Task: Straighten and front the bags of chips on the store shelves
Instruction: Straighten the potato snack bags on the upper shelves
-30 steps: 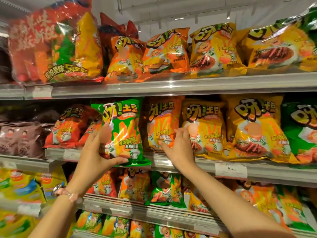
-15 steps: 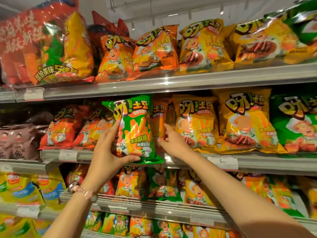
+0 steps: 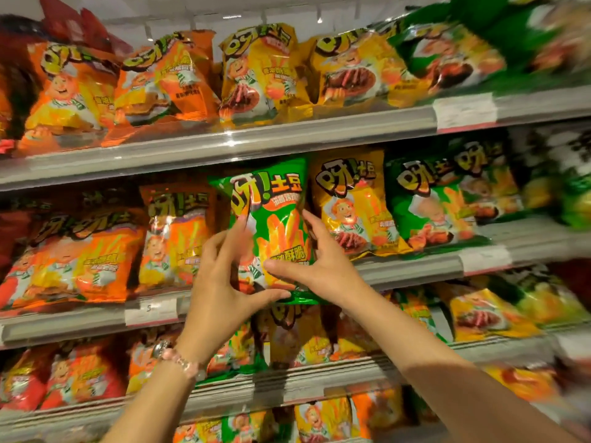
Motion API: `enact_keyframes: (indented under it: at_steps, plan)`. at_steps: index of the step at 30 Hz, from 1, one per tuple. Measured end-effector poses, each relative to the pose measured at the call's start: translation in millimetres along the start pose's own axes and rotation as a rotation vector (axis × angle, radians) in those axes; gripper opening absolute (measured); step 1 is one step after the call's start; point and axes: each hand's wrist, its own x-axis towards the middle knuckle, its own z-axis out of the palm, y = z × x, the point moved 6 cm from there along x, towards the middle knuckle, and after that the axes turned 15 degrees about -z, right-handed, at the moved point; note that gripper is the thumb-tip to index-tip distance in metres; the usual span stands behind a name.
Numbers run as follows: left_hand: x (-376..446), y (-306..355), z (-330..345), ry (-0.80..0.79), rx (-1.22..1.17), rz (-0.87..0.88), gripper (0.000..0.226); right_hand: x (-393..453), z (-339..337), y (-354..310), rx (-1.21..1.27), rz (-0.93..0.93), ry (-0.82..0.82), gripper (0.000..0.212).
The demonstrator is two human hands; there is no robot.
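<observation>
Gripping the green bag (image 3: 275, 231), both hands (image 3: 217, 292) (image 3: 319, 266) have shifted it toward three o'clock beside the yellow bag (image 3: 348, 203); nearly fronted.

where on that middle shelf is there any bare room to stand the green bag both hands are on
Little is free. The middle shelf is packed edge to edge. The only opening is the dark slot behind the green chip bag, bordered by the orange chip bag and the yellow chip bag. The left hand and right hand hold the bag there.
</observation>
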Motion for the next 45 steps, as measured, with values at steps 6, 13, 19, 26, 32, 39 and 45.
enact_keyframes:
  at_steps: [6, 13, 19, 26, 32, 39, 45]
  plan:
    - [12.7, 41.1, 53.1, -0.038, -0.03, 0.074, 0.112, -10.9, -64.3, 3.5, -0.125, 0.017, 0.092, 0.068]
    - [18.7, 90.7, 102.4, -0.069, -0.025, 0.12, 0.113, -18.5, -141.2, 11.5, -0.079, 0.034, 0.123, 0.093]
    - [20.6, 131.5, 143.1, -0.191, -0.009, 0.135, 0.107, -27.1, -204.9, 27.3, -0.019, 0.036, 0.207, 0.079]
    - [31.1, 157.1, 207.6, -0.368, 0.019, 0.101, 0.124, -35.8, -302.6, 56.8, -0.018, 0.066, 0.316, 0.073]
    - [42.6, 166.7, 269.7, -0.274, 0.381, 0.179, 0.124, -29.5, -369.9, 82.3, -0.105, 0.044, 0.324, 0.062]
    - [48.2, 155.3, 315.2, -0.264, 0.602, 0.093, 0.131, -21.2, -430.6, 114.9, -0.172, 0.006, 0.31, 0.052]
    - [46.3, 153.3, 316.0, -0.255, 0.599, 0.07, 0.132, -15.6, -434.6, 142.5, -0.177, 0.021, 0.238, 0.064]
